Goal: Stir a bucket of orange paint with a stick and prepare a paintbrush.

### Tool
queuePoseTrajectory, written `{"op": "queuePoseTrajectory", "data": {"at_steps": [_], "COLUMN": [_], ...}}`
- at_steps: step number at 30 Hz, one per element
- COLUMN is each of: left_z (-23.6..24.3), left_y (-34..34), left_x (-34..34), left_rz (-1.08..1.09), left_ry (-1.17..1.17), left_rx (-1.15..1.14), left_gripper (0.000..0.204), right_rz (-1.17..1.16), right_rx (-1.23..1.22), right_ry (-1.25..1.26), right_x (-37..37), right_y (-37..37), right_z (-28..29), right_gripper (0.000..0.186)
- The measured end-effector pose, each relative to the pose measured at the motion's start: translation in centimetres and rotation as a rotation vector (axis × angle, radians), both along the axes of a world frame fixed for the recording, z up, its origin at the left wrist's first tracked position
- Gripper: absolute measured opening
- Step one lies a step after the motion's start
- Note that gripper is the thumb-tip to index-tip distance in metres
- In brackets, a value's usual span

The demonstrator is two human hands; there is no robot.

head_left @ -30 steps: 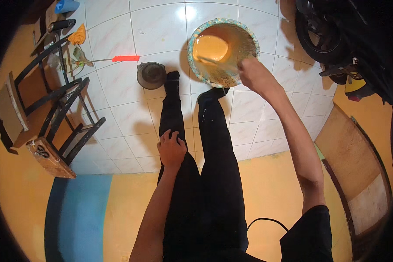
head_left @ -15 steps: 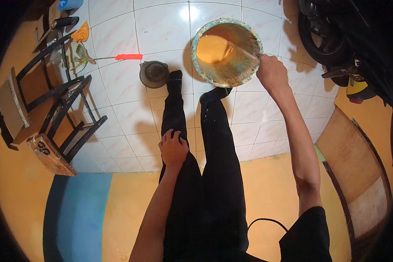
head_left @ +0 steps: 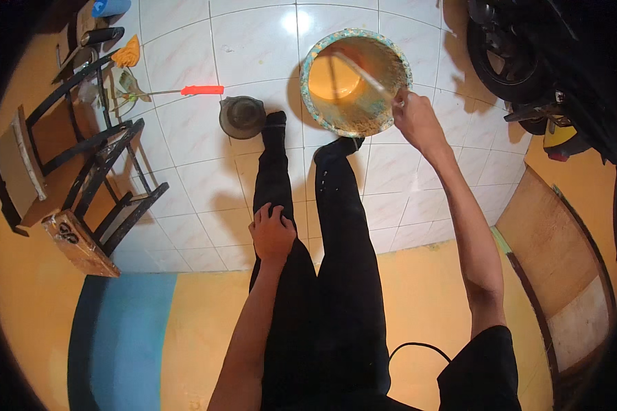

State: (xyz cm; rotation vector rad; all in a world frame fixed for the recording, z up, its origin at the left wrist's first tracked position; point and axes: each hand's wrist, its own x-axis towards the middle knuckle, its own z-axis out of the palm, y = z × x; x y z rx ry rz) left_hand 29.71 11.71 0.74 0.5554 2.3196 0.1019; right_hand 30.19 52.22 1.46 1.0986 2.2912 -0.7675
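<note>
My right hand (head_left: 414, 120) grips a pale stick (head_left: 373, 81) that slants down into a bucket (head_left: 395, 61) with a speckled, paint-crusted rim. Orange-yellow liquid (head_left: 325, 81) pools inside, and the stick's lower end is in or over it. My left hand (head_left: 271, 233) rests on my left leg, fingers apart and holding nothing. A dark grey pot (head_left: 241, 116) stands on the white tiled floor (head_left: 247, 41), beside my left foot and left of the bucket.
A black wooden ladder-like frame (head_left: 120, 185) stands at left. Near it lie a red-handled tool (head_left: 202, 90), an orange bunched cloth (head_left: 126, 55), a black cylinder (head_left: 103, 36) and a blue roll (head_left: 110, 7). A black motorbike (head_left: 497, 58) is at upper right, wooden boards (head_left: 548, 246) at lower right.
My right hand and the stick swung right along the bucket's rim, then back a little to the left. My left hand stayed on my leg.
</note>
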Motion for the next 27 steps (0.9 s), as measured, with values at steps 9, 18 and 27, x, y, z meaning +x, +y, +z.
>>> {"op": "queuePoseTrajectory", "data": {"at_steps": [9,18,27], "left_z": [0.1,0.0,0.0], "left_y": [0.6,0.3,0.4], "left_x": [0.1,0.0,0.0], "left_rz": [-0.074,-0.059,-0.041], "left_ry": [0.063,0.055,0.033], "left_rx": [-0.006,-0.005,-0.007], "left_gripper": [0.029,0.03,0.03], "right_rz": [0.168,0.187,0.095], "right_rx": [0.213,0.158,-0.011], "right_ry": [-0.19,-0.204,-0.23], "right_x": [-1.6,-1.7,0.9], "right_y": [0.2,-1.4,-2.2], "right_z": [1.4,2.1,1.4], "right_gripper": [0.016,0.016,0.021]}}
